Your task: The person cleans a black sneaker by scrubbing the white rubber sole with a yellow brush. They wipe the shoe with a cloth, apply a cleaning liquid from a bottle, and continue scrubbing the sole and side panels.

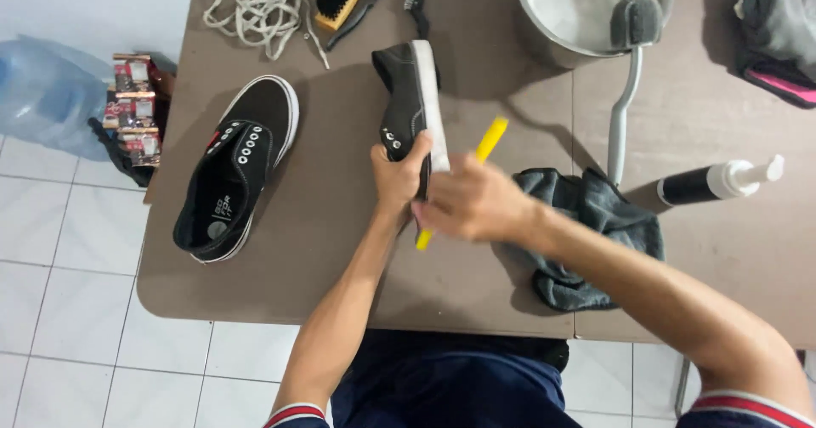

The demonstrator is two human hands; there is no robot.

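The left hand (398,175) has its grip wrapped around the heel end of a black canvas lace-up shoe with a white rubber sole (412,105), tipped on its side so the white sole edge faces right. The right hand (472,200) lies just beside it, its grip closed around a slim yellow plastic brush handle (490,139), whose working end is hidden behind the hands, so contact with the sole cannot be told. The held shoe's long axis runs away from the person, toe pointing to the far edge of the brown worktop (340,258); the yellow handle slants across it, upper end to the right. The shoe stands directly ahead of both hands, the left one bearing it. Its unlaced black mate (236,169) lies flat well to the left, a crumpled grey cloth (595,224) to the right, and a metal basin (578,11) beyond.
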